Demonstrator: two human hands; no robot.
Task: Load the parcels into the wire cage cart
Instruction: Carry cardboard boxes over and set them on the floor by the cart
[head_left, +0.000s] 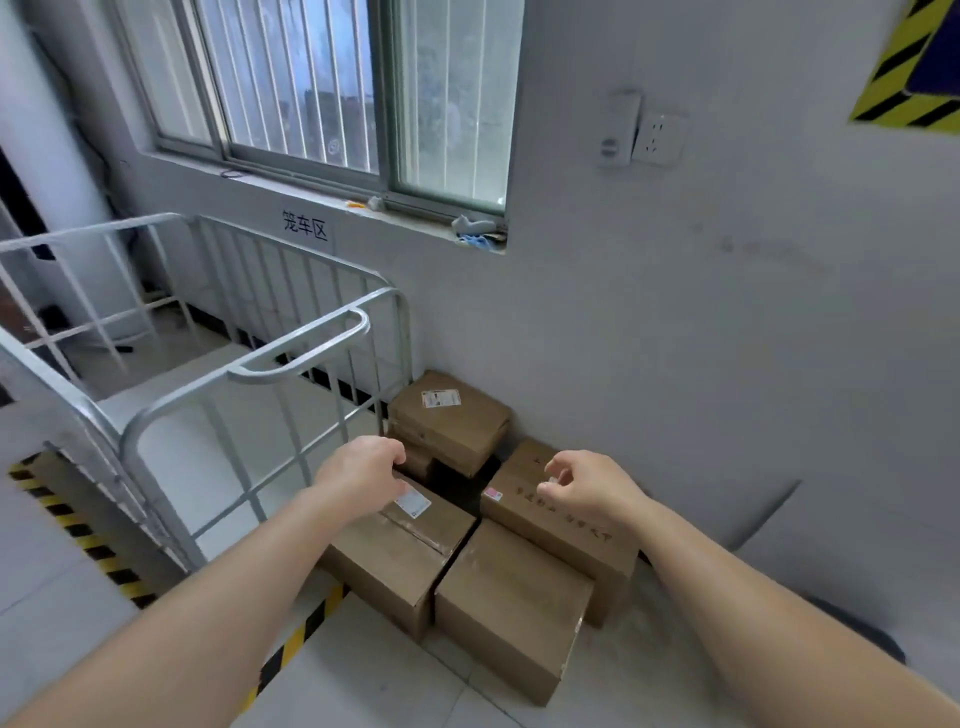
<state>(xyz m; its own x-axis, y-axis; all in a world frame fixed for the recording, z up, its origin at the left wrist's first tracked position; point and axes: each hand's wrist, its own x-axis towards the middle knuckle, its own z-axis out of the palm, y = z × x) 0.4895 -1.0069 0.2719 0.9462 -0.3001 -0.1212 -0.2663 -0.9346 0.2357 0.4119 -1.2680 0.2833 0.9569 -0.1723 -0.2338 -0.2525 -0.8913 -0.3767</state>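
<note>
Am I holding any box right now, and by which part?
Right hand holds nothing, loosely curled above the printed box. Left hand curls at the far top edge of the labelled box; whether it grips yet cannot be told.

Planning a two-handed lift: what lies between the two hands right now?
Head view: between the left hand and right hand lies a dark gap, with the near corner of the far labelled parcel jutting in above it.
</note>
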